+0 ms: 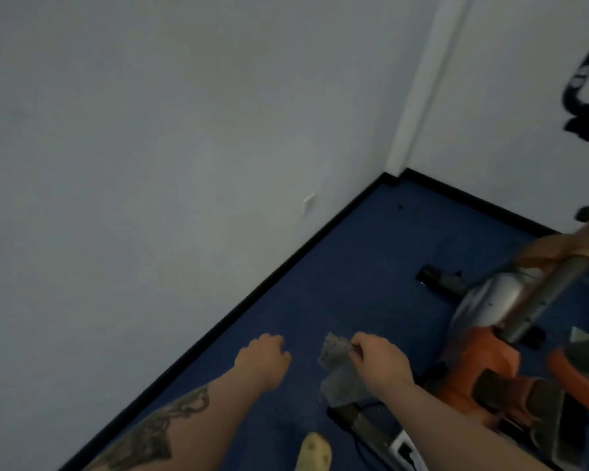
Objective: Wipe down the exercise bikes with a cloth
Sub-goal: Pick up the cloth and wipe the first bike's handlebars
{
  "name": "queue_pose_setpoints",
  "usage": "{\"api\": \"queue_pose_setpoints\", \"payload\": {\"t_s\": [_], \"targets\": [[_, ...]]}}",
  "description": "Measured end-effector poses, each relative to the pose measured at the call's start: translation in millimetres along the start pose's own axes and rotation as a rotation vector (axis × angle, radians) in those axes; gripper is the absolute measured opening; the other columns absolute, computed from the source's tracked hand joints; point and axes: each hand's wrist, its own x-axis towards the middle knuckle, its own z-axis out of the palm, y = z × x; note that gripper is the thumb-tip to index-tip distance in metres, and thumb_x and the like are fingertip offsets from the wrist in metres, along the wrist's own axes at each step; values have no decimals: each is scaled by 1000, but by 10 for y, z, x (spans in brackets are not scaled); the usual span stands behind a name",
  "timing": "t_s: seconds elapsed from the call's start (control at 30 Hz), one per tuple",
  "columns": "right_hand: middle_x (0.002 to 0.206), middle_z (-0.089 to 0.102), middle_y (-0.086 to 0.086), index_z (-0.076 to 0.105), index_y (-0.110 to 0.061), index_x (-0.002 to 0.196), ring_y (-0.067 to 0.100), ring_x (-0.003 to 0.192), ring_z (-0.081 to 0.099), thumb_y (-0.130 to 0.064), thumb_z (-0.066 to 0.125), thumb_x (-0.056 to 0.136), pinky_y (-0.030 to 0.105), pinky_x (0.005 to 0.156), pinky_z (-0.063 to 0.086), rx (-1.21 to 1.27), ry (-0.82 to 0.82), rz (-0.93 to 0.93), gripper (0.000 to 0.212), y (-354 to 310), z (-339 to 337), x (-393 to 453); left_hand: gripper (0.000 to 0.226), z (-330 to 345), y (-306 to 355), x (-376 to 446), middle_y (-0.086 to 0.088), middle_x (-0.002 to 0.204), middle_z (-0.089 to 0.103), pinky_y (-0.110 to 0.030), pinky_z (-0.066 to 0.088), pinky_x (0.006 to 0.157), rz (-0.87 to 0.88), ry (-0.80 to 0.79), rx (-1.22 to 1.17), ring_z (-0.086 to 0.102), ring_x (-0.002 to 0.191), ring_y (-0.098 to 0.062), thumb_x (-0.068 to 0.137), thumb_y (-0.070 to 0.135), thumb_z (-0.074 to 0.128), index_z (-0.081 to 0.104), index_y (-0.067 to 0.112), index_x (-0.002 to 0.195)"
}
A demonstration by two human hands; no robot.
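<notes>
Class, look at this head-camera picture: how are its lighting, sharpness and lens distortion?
Head view: dim, bluish light with no glare or hard shadows; the whole frame is soft, with the black handlebar at the right edge smeared by blur; the wide lens bends the skirting line; the cloth held in the right hand shows little texture, and the left hand is equally soft.

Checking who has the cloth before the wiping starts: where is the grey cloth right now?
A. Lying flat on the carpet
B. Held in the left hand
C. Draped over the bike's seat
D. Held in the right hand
D: the right hand pinches the grey cloth, which hangs from it above the blue carpet, while the left hand holds nothing.
</notes>
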Motion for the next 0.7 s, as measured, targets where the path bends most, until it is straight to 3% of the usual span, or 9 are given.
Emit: {"api": "queue_pose_setpoints", "payload": {"t_s": [0.23,0.4,0.7], "targets": [[80,57,-9,55,-25,85,11,68,51,-34,45,95,25,48,29,41,90,230,16,367,-361,697,43,-479,597,994,-5,138,45,-34,38,100,183,-46,54,46,123,-22,98,38,33,46,15,132],[85,59,-7,56,-25,90,14,73,54,-31,45,95,29,57,42,66,176,360,15,496,-768,1208,41,-909,977,1606,-3,136,49,-32,39,97,285,-18,72,49,120,-21,98,36,34,49,16,130],[96,64,-5,59,-26,97,16,83,58,-31,46,96,29,63,44,192,304,560,14,527,-1303,2205,46,-1685,1604,2868,-3,144,42,-36,36,105,545,-110,289,44,128,-22,98,39,35,41,19,140]]}}
